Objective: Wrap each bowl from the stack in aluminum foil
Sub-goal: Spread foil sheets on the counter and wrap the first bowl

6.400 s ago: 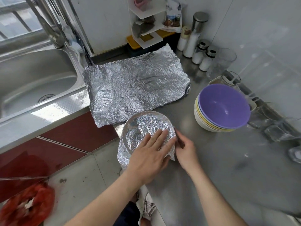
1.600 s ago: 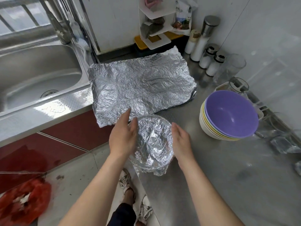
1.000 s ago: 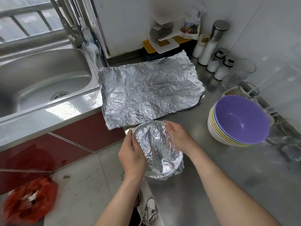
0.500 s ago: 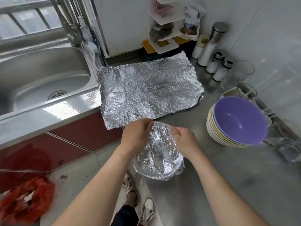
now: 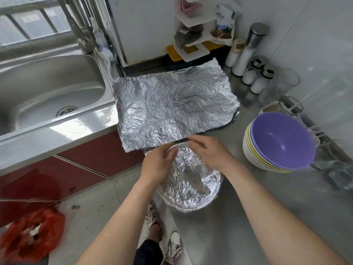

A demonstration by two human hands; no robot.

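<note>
I'm on the first bowl (image 5: 193, 188), pressing its foil (image 5: 183, 163) down at the rim. It sits at the front edge of the counter (image 5: 248, 217), just below the spare sheet (image 5: 172, 106) and well left of the stack (image 5: 277, 144). My left hand (image 5: 157, 166) curls its fingers over the far-left rim and grips there. My right hand (image 5: 210, 153) lies across the far rim, fingers mostly straight, too blurred for me to say whether it pinches or only presses. The two hands nearly meet at that rim. Next, I judge, I work round the rim crimping loose foil, gently since it tears, then set this bowl aside and take the purple one off the stack. Against a second and a half ago, the hands have left the bowl's sides and come together at its far edge; sheet and stack have not moved
</note>
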